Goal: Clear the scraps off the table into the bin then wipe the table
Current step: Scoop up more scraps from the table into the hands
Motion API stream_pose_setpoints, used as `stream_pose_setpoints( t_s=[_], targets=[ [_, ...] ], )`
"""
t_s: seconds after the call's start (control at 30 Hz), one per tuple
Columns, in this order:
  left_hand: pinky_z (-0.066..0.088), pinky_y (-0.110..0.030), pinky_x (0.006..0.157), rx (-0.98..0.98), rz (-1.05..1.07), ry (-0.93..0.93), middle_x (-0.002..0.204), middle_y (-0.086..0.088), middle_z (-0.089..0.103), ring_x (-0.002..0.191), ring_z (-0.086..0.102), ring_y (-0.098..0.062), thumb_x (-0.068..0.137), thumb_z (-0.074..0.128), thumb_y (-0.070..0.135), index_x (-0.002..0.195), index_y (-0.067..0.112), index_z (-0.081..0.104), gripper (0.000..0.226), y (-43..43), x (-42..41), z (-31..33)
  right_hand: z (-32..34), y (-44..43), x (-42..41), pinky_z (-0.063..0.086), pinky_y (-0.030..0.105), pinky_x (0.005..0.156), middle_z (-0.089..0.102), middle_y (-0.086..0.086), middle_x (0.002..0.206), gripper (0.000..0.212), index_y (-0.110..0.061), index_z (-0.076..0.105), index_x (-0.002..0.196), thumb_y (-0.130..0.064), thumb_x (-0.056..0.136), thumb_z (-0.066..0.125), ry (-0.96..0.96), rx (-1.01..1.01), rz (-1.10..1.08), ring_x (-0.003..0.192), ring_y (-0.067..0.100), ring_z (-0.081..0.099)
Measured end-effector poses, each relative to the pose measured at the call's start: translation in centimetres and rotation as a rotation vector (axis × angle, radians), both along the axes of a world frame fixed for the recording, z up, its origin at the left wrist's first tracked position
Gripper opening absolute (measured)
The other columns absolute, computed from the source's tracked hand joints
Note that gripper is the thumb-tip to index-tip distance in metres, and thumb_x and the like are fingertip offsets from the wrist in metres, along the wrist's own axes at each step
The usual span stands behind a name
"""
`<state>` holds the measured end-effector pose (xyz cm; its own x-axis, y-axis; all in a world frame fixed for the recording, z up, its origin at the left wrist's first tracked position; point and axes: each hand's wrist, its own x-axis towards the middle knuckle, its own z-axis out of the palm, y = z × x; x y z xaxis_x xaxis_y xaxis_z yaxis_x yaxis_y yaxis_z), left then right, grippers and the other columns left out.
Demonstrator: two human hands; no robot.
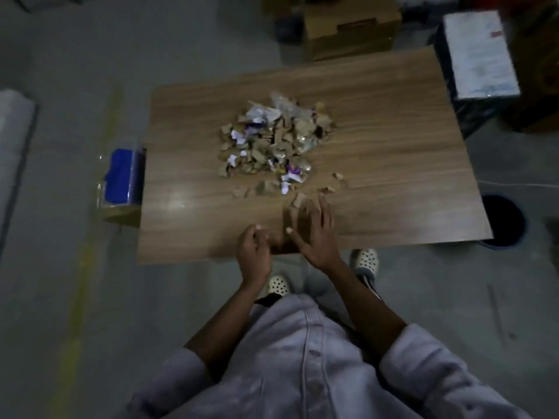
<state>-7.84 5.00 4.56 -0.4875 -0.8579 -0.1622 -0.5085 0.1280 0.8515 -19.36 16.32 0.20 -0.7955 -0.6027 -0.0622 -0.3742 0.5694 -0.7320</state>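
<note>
Wood-grain worktop [393, 164] carries the scraps [272, 140], cardboard and paper bits heaped near its centre, with a few loose pieces [329, 184] strewn between the heap and the near edge. Finding: clearing is at an early stage, in my judgement, since the bulk of the scraps lies on the worktop. The bin [502, 220], dark and round, stands on the floor just off the right near corner, and its contents are too dark to read. My right grip [314, 234] is released, fingers straight and spread over the nearest pieces. My left grip [254, 252] is curled at the near edge; whether it holds anything I cannot tell. Wiping is not yet begun, and no cloth is identifiable.
</note>
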Motion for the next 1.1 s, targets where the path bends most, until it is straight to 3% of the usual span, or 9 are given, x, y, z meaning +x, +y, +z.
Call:
stream_pose_setpoints(
  t_s=[0.1,0.17,0.23,0.37,0.53,0.7,0.8,0.93,1.1],
  targets=[
    [0.041,-0.048,0.106,-0.160,-0.076,-0.246,0.134,-0.019,0.057,0.126,0.050,-0.036,0.096,0.043,0.048,0.135,0.004,0.055,0.060,-1.4,2.5,-3.3,-0.3,0.0,1.4,0.017,0.057,0.120,0.005,0.019,0.169,0.096,-0.016,0.016,0.161,-0.067,0.089,0.055,0.029,0.150,-0.015,0.156,0.038,0.005],
    [0.021,-0.053,0.121,-0.127,-0.176,-0.395,0.163,-0.023,0.021,0.152,0.016,-0.036,0.098,0.046,0.054,0.155,0.005,0.029,0.077,-1.6,2.4,-5.2,-0.2,-0.5,1.9,0.013,0.056,0.121,0.006,0.021,0.169,0.099,-0.013,0.017,0.161,-0.069,0.088,0.053,0.015,0.196,-0.056,0.156,0.039,0.003],
    [0.006,-0.053,0.125,-0.175,-0.257,-0.501,0.167,-0.024,-0.002,0.155,-0.008,-0.037,0.100,0.044,0.056,0.159,0.004,0.013,0.085,-1.5,1.3,-6.5,-0.4,-1.0,1.6,0.012,0.056,0.121,0.005,0.020,0.169,0.100,-0.012,0.016,0.162,-0.069,0.088,0.051,-0.001,0.214,-0.090,0.156,0.037,0.000],
    [0.008,-0.056,0.124,-0.253,-0.211,-0.594,0.164,-0.032,0.005,0.154,0.000,-0.045,0.101,0.021,0.060,0.157,-0.003,0.018,0.085,-1.5,-3.7,-6.5,-1.4,-2.2,1.3,0.013,0.055,0.122,0.007,0.019,0.169,0.095,-0.013,0.014,0.163,-0.065,0.092,0.051,0.001,0.254,-0.144,0.156,0.035,0.002],
    [0.009,-0.053,0.125,-0.237,-0.260,-0.476,0.166,-0.028,0.005,0.155,0.003,-0.039,0.099,0.018,0.064,0.158,-0.005,0.010,0.091,-3.3,-11.7,-6.8,-1.6,-2.8,-1.8,0.015,0.056,0.124,0.010,0.020,0.168,0.090,-0.011,0.018,0.162,-0.066,0.093,0.037,-0.020,0.265,-0.249,0.156,0.036,0.006],
    [-0.001,-0.047,0.126,0.034,-0.209,-0.189,0.169,-0.010,-0.012,0.156,-0.012,-0.021,0.095,0.035,0.069,0.161,0.009,-0.003,0.097,-4.9,-15.9,-3.1,-1.4,-2.4,-6.0,0.014,0.054,0.122,0.005,0.021,0.168,0.109,-0.014,0.018,0.161,-0.077,0.079,0.051,0.044,0.223,-0.195,0.155,0.036,0.005],
    [0.003,-0.024,0.125,0.145,-0.062,-0.075,0.166,0.000,-0.011,0.152,-0.006,-0.013,0.098,0.054,0.053,0.161,0.006,0.005,0.092,-6.4,-13.9,-1.6,-1.6,-2.4,-8.2,0.005,0.055,0.121,-0.009,0.017,0.169,0.133,-0.024,0.007,0.162,-0.091,0.062,0.062,-0.010,0.305,-0.197,0.156,0.035,-0.007],
    [0.010,-0.044,0.125,0.021,0.138,-0.132,0.167,-0.022,0.002,0.155,0.004,-0.032,0.086,0.047,0.076,0.160,0.004,0.013,0.109,-11.5,-10.6,-5.3,-2.6,-3.8,-9.6,-0.006,0.053,0.122,-0.014,0.017,0.169,0.143,-0.026,0.006,0.162,-0.099,0.053,0.061,0.004,0.418,-0.201,0.155,0.036,-0.016],
    [0.018,-0.026,0.125,0.220,-0.038,0.157,0.167,-0.001,0.005,0.151,0.015,-0.004,0.095,0.065,0.041,0.161,0.009,0.000,0.098,-14.0,-15.0,-5.4,-3.5,-8.9,-10.5,0.012,0.057,0.125,0.006,0.022,0.169,0.126,-0.018,0.021,0.162,-0.096,0.067,0.049,0.141,0.308,-0.171,0.157,0.039,0.001]
  ],
)
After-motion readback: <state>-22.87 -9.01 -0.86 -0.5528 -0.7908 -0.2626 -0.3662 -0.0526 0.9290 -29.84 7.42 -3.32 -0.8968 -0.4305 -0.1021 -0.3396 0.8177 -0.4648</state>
